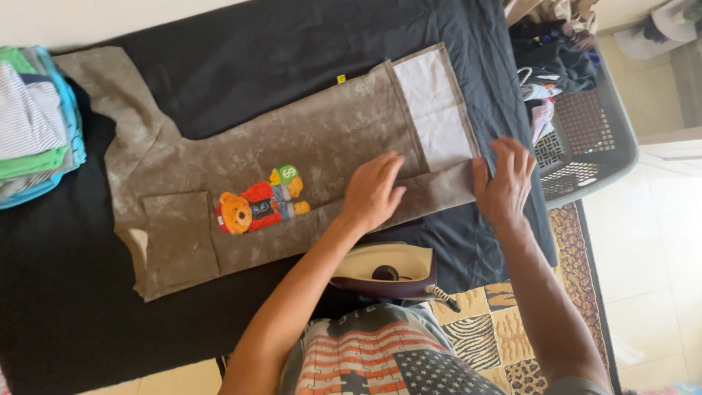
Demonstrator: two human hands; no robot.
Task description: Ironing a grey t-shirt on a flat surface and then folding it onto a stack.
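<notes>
Both hands flat, open on shirt (292,146): left hand (373,192) mid, right hand (504,179) at hem. Shirt half folded; iron (384,271) idle nr edge; basket (585,132) w/ more clothes.

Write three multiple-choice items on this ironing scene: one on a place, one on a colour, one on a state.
1. Where is the laundry basket?
A. Past the hem end of the shirt
B. Under the folded clothes
C. On the person's lap

2. What colour is the cloth under the brown t-shirt?
A. White
B. Black
C. Yellow

3. How are the two hands placed?
A. Both lifted in the air
B. One gripping the iron
C. Both flat on the shirt

Answers:
1. A: the basket stands beyond the turned-up hem, at the picture's right edge.
2. B: the dark cloth shows all around the shirt.
3. C: the left hand and right hand press open on the fabric, while the iron sits untouched near the body.
</notes>
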